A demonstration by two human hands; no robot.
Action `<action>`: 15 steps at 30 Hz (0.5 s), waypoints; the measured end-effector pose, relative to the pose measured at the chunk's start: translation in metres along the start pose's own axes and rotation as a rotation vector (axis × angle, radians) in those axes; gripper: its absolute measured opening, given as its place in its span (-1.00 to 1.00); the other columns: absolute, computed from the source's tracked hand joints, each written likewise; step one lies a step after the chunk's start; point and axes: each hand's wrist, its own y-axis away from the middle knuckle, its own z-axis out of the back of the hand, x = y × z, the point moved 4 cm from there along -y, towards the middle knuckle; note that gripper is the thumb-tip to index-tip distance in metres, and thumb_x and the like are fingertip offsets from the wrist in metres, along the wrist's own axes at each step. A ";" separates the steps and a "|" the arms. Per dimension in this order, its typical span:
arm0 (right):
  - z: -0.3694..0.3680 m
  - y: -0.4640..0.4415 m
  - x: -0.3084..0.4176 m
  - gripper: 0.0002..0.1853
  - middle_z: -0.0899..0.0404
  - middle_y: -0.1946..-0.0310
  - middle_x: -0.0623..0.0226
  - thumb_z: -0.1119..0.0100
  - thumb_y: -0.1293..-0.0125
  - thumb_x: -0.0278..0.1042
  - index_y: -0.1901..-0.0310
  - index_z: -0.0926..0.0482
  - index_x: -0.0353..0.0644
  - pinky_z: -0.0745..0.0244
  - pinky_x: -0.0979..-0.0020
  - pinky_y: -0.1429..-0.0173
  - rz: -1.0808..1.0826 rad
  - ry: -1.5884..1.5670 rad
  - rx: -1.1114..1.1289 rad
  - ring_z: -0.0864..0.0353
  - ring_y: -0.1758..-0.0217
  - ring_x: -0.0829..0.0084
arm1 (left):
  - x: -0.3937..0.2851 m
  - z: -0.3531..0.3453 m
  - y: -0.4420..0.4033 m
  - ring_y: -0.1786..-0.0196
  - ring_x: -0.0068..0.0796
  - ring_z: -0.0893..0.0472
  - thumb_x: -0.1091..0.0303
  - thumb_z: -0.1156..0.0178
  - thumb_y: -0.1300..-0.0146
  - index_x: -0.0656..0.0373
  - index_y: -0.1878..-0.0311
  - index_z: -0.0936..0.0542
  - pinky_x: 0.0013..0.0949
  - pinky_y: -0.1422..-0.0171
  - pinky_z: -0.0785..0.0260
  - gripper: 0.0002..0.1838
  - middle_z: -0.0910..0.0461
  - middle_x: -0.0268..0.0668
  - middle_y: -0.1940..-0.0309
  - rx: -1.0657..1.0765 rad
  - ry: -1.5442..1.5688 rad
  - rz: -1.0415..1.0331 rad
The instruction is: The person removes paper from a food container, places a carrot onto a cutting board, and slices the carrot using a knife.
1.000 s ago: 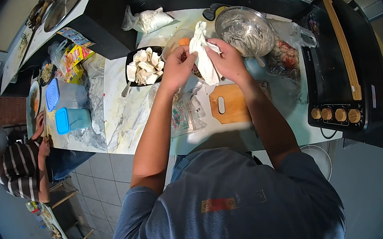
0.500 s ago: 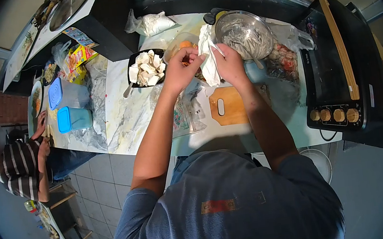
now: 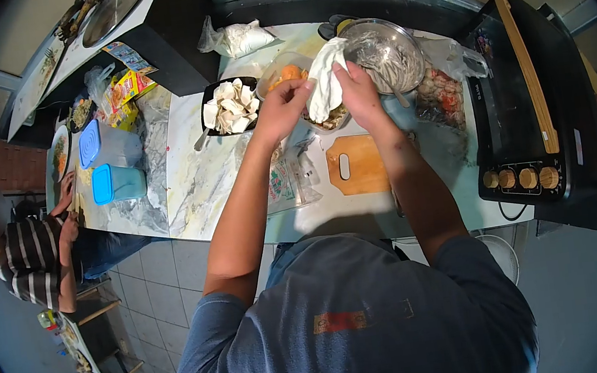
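Note:
A limp white cloth [image 3: 327,82] hangs between my two hands, above a clear container [image 3: 291,66] with orange and chopped food in it. My left hand [image 3: 285,110] pinches the cloth's left edge between thumb and fingers. On the other side, my right hand [image 3: 359,93] grips the cloth with its thumb on top. Just beyond the right hand is a metal bowl [image 3: 397,47] with pale residue and a utensil in it. A wooden cutting board [image 3: 357,165] lies below the hands. Left of them, a black bowl [image 3: 231,107] holds white folded pieces.
A black oven [image 3: 527,106] stands at the right. Bagged food [image 3: 440,98] lies beside the metal bowl, a bag of white powder [image 3: 243,39] at the back. Lidded containers [image 3: 118,182] stand at the left, near another person [image 3: 34,249] in a striped shirt. A plastic bag [image 3: 290,182] lies nearer me.
The cloth's upper end has swung to the right and spread wider, its lower end has risen. More of the clear container beneath shows. My left hand has shifted slightly towards the cloth.

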 end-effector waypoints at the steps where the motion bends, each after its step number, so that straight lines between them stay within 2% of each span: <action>1: -0.002 -0.001 -0.005 -0.66 -0.63 0.21 0.33 0.07 -0.53 -0.21 0.02 -0.53 -0.36 -0.44 0.46 0.04 0.028 0.030 0.044 -0.54 0.17 0.59 | 0.005 0.001 -0.001 0.31 -0.69 -0.50 0.19 -0.28 -0.35 0.34 0.07 -0.58 -0.53 0.21 -0.38 -0.65 -0.58 -0.41 0.33 -0.003 0.000 0.000; 4: -0.009 0.001 -0.010 -0.69 -0.62 0.20 0.37 0.04 -0.50 -0.22 0.06 -0.55 -0.32 -0.44 0.48 0.07 -0.012 -0.155 0.108 -0.52 0.16 0.62 | 0.009 0.000 -0.003 0.36 -0.71 -0.45 0.23 -0.33 -0.31 0.33 0.08 -0.59 -0.55 0.25 -0.33 -0.67 -0.55 -0.46 0.40 -0.011 -0.051 -0.090; 7: -0.004 0.007 -0.002 -0.72 -0.61 0.23 0.42 -0.01 -0.45 -0.21 0.06 -0.56 -0.27 -0.42 0.49 0.11 -0.123 -0.113 0.142 -0.50 0.20 0.63 | 0.007 0.002 -0.001 0.39 -0.73 -0.41 0.28 -0.37 -0.26 0.33 0.09 -0.59 -0.57 0.27 -0.31 -0.69 -0.52 -0.50 0.43 -0.035 -0.057 -0.102; 10: -0.004 0.002 0.007 -0.73 -0.60 0.23 0.46 -0.05 -0.40 -0.21 0.06 -0.58 -0.21 -0.40 0.52 0.14 -0.133 -0.155 0.169 -0.49 0.22 0.63 | 0.006 0.006 -0.002 0.40 -0.72 -0.44 0.32 -0.38 -0.24 0.33 0.11 -0.59 -0.57 0.28 -0.32 -0.71 -0.52 -0.50 0.45 -0.061 -0.102 -0.156; 11: -0.002 0.004 0.012 -0.67 -0.60 0.22 0.47 -0.06 -0.42 -0.10 0.06 -0.58 -0.22 -0.40 0.56 0.13 -0.113 -0.058 0.171 -0.50 0.20 0.63 | 0.002 0.007 -0.002 0.41 -0.71 -0.46 0.33 -0.38 -0.23 0.31 0.13 -0.59 -0.56 0.30 -0.33 -0.73 -0.54 -0.46 0.43 -0.059 -0.096 -0.239; 13: -0.004 0.001 0.014 -0.68 -0.60 0.20 0.46 -0.08 -0.43 -0.11 0.04 -0.57 -0.21 -0.41 0.55 0.10 -0.174 -0.132 0.149 -0.51 0.18 0.62 | -0.010 0.007 0.002 0.43 -0.69 -0.49 0.35 -0.38 -0.22 0.30 0.14 -0.60 -0.56 0.32 -0.34 -0.75 -0.55 -0.42 0.41 -0.054 -0.086 -0.326; 15: -0.003 -0.001 0.015 -0.69 -0.60 0.18 0.46 -0.11 -0.43 -0.12 0.03 -0.56 -0.21 -0.42 0.53 0.07 -0.230 -0.206 0.131 -0.53 0.16 0.62 | -0.021 0.008 0.008 0.18 -0.58 -0.50 0.40 -0.39 -0.19 0.24 0.11 -0.59 -0.49 0.12 -0.42 -0.75 -0.55 -0.34 0.27 -0.034 -0.289 -0.337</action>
